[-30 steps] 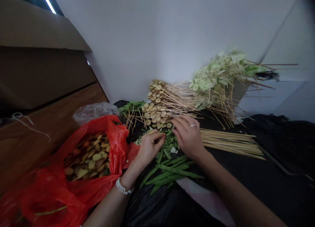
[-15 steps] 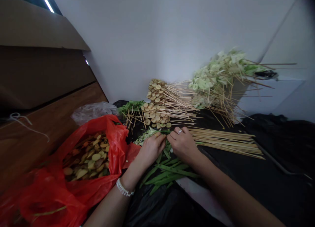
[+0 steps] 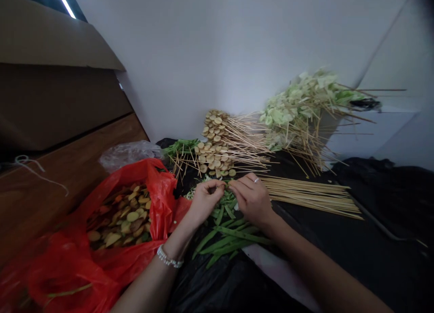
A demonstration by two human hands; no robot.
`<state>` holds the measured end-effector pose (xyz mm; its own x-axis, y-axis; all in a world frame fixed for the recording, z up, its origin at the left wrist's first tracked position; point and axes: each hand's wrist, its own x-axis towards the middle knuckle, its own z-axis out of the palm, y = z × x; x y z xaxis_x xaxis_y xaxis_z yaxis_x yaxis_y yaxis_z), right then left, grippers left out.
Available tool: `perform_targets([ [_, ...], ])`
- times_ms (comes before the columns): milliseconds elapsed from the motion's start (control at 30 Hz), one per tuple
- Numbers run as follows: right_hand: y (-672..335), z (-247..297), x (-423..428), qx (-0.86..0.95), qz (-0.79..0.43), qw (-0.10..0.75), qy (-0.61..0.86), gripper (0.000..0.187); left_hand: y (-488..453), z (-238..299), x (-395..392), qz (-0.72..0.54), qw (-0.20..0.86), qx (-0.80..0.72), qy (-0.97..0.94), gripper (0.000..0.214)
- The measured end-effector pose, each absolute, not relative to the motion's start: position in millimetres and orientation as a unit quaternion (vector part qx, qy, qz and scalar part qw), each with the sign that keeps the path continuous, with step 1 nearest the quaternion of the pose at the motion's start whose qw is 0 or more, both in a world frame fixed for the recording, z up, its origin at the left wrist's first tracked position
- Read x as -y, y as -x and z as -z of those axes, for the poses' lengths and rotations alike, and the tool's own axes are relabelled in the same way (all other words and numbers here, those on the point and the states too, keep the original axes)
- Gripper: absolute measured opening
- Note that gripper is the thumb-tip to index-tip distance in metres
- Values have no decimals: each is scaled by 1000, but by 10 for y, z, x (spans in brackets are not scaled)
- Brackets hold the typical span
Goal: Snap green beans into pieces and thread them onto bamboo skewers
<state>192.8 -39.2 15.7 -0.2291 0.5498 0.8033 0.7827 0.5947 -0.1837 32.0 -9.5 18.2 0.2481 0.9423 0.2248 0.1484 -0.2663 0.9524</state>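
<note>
My left hand (image 3: 205,201) and my right hand (image 3: 251,200) meet above a heap of cut green beans (image 3: 233,240), their fingertips pinching a small green bean piece between them. Its exact shape is partly hidden by my fingers. Just behind my hands lies a small mound of shredded pale cabbage (image 3: 196,190). A bundle of bare wooden skewers (image 3: 312,195) lies to the right of my right hand. A stack of skewered round tan slices (image 3: 214,145) stands beyond my fingers.
A red plastic bag (image 3: 159,200) holding tan slices sits left of my left arm, on a wooden surface (image 3: 68,168). Skewered pale cabbage (image 3: 298,109) leans against the white wall. Black plastic sheeting (image 3: 217,286) covers the work surface. A cardboard box (image 3: 50,32) stands at upper left.
My right hand has moved slightly left and down, closer to my left hand. My fingers have drawn together around the green piece.
</note>
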Motion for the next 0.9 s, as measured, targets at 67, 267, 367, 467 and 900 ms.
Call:
perform_targets([
  [67, -1982, -188, 363, 731, 68, 514, 443, 20, -315, -160, 82, -447, 415, -425, -669, 20],
  [267, -2129, -275, 221, 512, -303, 666, 450, 20, -248, -82, 16, -444, 246, -449, -735, 26],
  [367, -2111, -270, 195, 467, -409, 671, 406, 30, -242, -104, 16, -461, 267, -441, -723, 28],
  [467, -2067, -260, 209, 459, -442, 662, 395, 31, -264, -142, 34, -436, 356, -419, -712, 26],
  [900, -2103, -232, 269, 651, -68, 587, 476, 23, -259, -120, 33, -375, 430, -411, -711, 23],
])
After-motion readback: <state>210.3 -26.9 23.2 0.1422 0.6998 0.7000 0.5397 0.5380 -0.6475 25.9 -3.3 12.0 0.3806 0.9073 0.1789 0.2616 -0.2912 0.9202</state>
